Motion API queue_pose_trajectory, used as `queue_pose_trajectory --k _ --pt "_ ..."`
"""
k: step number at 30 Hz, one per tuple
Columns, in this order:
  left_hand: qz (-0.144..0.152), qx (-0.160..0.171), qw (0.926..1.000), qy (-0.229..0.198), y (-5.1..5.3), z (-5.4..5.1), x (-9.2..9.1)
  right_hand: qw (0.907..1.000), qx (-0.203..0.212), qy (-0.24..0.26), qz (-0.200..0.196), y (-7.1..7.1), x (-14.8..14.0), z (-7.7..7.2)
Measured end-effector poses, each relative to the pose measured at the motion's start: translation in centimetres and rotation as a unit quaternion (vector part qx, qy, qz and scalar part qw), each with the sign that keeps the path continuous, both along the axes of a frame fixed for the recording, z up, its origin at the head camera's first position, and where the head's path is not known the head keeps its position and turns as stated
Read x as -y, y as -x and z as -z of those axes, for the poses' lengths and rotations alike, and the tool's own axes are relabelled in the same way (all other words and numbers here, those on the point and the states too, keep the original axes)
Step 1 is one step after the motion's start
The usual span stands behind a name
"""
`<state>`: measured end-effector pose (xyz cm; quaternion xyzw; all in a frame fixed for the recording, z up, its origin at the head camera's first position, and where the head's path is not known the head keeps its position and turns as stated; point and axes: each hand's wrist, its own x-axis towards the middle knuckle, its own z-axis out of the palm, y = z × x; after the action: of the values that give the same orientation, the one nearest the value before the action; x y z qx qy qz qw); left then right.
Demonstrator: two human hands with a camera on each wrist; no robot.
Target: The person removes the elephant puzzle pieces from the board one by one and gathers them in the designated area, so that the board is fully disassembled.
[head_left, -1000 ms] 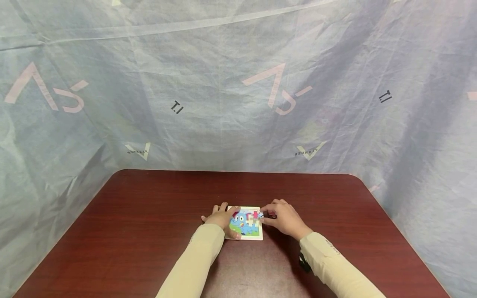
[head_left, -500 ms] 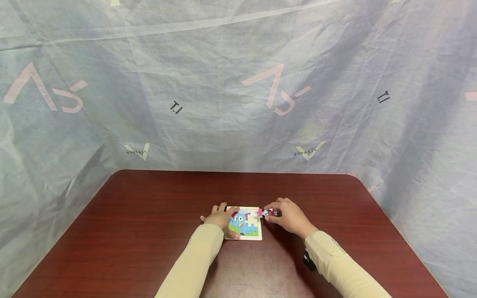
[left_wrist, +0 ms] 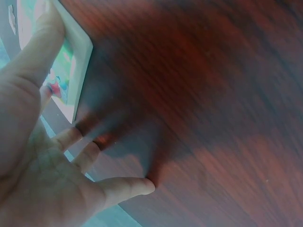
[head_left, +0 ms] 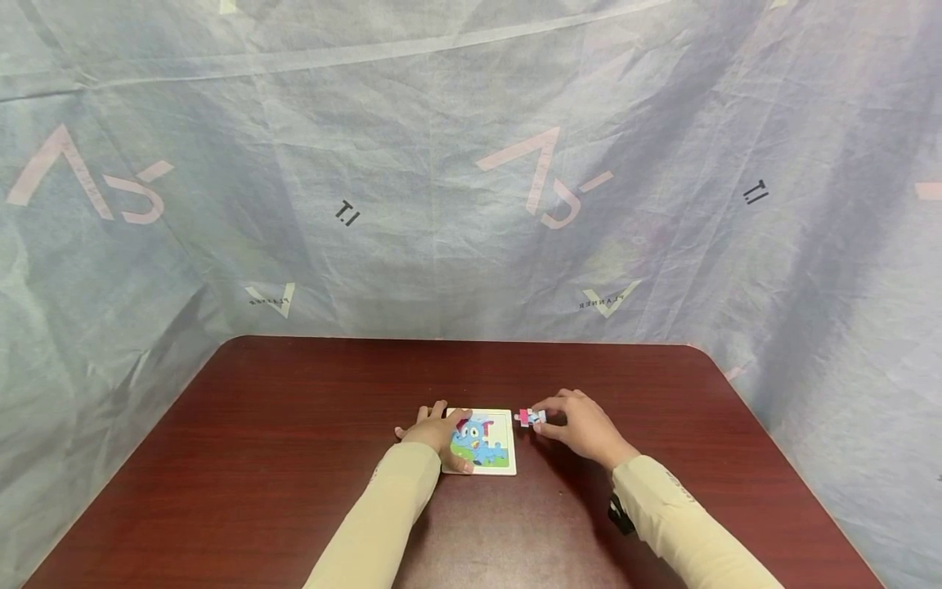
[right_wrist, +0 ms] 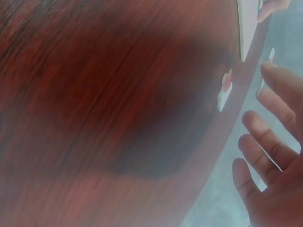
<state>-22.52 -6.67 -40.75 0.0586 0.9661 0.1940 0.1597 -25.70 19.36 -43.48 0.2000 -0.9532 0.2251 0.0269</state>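
Beige sleeves [head_left: 371, 523]: two, entered from the lower edge of the head view. Black item [head_left: 621, 515]: one, partly seen under the right cuff; kind not determinable.

Left hand [head_left: 432, 433]: fingers spread and relaxed, nothing grasped; thumb and index finger laid over the puzzle's left side, remaining fingertips rested on the table.

Right hand [head_left: 585, 429]: set right of lower centre; a puzzle piece [head_left: 531, 417], pink and light blue, is pinched between thumb and index finger, just beside the puzzle's upper right corner.

Jigsaw puzzle tray [head_left: 493, 471]: one, white-rimmed, lying flat at lower centre; a blue cartoon animal on green is shown, with a pale unfilled area at its upper right.

Second puzzle piece [right_wrist: 225, 92]: laid on the table, upper right of the right wrist view; not clearly separable in the head view.

Table [head_left: 294, 384]: reddish-brown, wood-grained, round-cornered.

Cloth backdrop [head_left: 434, 254]: grey, creased, printed with pink, yellow and black lettering, hung behind.
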Motion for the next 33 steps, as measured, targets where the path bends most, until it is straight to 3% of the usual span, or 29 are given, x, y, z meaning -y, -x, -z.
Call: queue_pose_trajectory --k 13,33 --pt "0.003 0.0 1.0 0.003 0.1 0.1 0.1 0.9999 0.011 -0.001 0.01 -0.1 -1.2 -0.1" --pt "0.004 -0.003 1.0 0.005 0.0 0.0 0.1 0.9998 -0.009 -0.015 0.013 0.3 -3.7 0.0"
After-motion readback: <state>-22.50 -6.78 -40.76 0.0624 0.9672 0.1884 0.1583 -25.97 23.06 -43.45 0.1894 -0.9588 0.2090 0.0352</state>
